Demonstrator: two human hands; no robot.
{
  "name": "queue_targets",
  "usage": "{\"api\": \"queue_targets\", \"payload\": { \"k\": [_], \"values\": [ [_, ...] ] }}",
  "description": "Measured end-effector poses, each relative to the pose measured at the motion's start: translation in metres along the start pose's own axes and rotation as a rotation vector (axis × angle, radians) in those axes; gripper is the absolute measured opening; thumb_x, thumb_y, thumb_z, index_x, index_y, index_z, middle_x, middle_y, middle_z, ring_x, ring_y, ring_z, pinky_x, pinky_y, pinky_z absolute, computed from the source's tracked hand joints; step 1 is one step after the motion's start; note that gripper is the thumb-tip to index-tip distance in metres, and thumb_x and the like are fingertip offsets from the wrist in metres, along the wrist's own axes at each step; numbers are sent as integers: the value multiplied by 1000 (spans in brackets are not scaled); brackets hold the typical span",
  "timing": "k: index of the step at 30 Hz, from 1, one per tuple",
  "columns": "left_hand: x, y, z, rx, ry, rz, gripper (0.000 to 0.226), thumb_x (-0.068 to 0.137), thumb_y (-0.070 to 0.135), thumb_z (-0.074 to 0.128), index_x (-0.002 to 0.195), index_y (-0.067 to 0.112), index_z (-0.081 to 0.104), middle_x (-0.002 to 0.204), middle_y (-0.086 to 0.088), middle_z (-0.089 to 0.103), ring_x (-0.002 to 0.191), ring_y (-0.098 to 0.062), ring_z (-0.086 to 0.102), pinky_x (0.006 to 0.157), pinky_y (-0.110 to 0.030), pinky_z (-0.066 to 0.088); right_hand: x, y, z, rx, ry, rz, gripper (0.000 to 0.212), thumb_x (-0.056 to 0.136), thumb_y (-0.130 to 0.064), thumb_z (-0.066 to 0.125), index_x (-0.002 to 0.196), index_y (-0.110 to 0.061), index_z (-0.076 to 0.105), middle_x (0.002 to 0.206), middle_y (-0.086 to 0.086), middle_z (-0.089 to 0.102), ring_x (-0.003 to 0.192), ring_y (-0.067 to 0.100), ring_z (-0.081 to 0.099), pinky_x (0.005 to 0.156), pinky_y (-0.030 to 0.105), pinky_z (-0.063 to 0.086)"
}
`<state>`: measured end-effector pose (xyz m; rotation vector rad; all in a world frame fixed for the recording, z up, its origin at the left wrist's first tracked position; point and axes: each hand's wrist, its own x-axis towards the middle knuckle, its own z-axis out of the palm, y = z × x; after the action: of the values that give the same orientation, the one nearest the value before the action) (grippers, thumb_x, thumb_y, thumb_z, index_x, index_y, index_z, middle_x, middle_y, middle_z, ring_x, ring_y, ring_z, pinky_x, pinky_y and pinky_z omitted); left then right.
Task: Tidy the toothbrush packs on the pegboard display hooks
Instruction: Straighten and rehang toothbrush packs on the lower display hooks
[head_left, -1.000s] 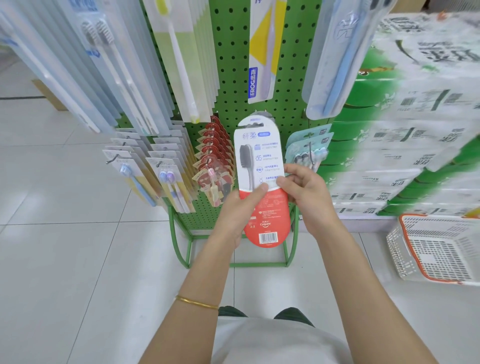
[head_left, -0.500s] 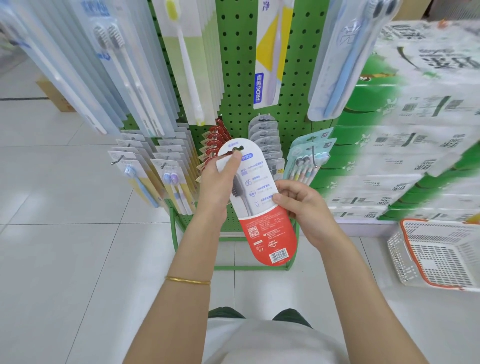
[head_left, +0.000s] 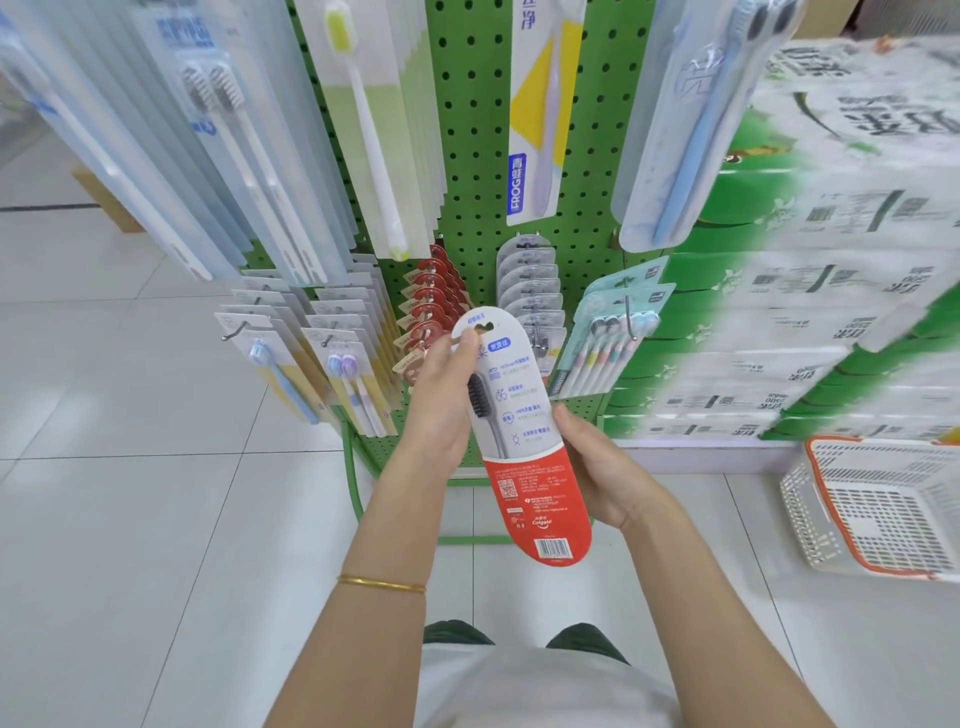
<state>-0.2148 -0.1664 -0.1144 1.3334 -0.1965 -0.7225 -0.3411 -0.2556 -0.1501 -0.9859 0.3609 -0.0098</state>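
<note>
Pinching the toothbrush pack (head_left: 522, 415) by its hang hole with the left grip (head_left: 441, 405) (shifted up from mid-card), clamping its lower edge with the right grip (head_left: 597, 467), just short of the grey packs (head_left: 530, 283); probably lining up for rehanging.

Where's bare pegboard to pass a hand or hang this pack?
Bare pegboard shows between the yellow-brush packs and the FROG pack, with another strip right of it. The lower row, behind the held pack, is crowded: red packs, grey packs, teal packs hang close together.
</note>
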Motion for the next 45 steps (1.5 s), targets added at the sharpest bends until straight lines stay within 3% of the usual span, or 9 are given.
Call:
{"api": "queue_targets", "payload": {
  "k": [5,9,12,15,18,21,26,31,45],
  "values": [
    [2,3,11,18,17,22,29,100,35,44,113,12,56,99,-4,69,94,-18,66,87,-40,53,-3,-1,3,54,-74,-18,82,52,-61,83,117,-14,63,109,14,70,94,28,69,75,34,56],
    [4,1,19,73,26,1,31,99,41,44,113,16,57,110,-6,67,108,-22,63,99,-48,47,0,1,-5,19,-48,-69,74,52,-59,84,109,-14,70,108,16,69,94,29,68,81,41,56],
    [3,0,25,147,-17,2,46,96,53,41,125,19,52,122,-2,62,115,-18,58,104,-47,42,5,2,-9,-114,83,-100,87,49,-63,84,114,-8,64,107,16,67,98,30,62,91,45,50],
    [1,1,29,167,-97,-3,69,83,75,37,131,27,51,126,1,60,116,-21,56,106,-47,40,5,1,-15,-249,210,-124,91,46,-67,82,118,-14,61,110,6,68,101,21,63,89,36,50],
    [0,-2,30,219,-185,-15,85,68,85,47,134,31,48,133,2,55,118,-22,57,106,-49,39,4,-2,-15,-464,301,-136,74,60,-53,78,123,-21,56,119,-1,62,111,14,58,89,23,46],
    [1,-6,30,263,-209,-13,72,70,69,62,131,33,52,131,8,57,120,-14,55,107,-44,39,7,1,-10,-724,423,-149,69,73,-32,79,133,-19,47,120,-4,52,106,6,51,85,15,39],
    [-1,-6,25,285,-123,-41,47,71,37,62,116,24,64,118,5,62,114,-15,58,104,-45,43,18,28,-9,-955,599,-245,65,63,-41,83,114,-22,48,100,-6,45,91,7,46,81,26,41],
    [1,-10,10,234,-7,-15,35,83,3,55,114,19,60,114,10,58,108,-3,55,103,-37,45,30,50,-24,-1043,837,-233,73,61,-47,84,113,-9,48,100,-1,43,97,19,45,83,29,42],
    [17,-4,-13,284,50,-34,31,88,4,57,118,11,60,115,2,59,109,-15,57,97,-38,50,80,52,-20,-1090,1090,-229,87,59,-44,86,118,6,45,107,17,50,99,35,47,82,42,43]
  ]
}}
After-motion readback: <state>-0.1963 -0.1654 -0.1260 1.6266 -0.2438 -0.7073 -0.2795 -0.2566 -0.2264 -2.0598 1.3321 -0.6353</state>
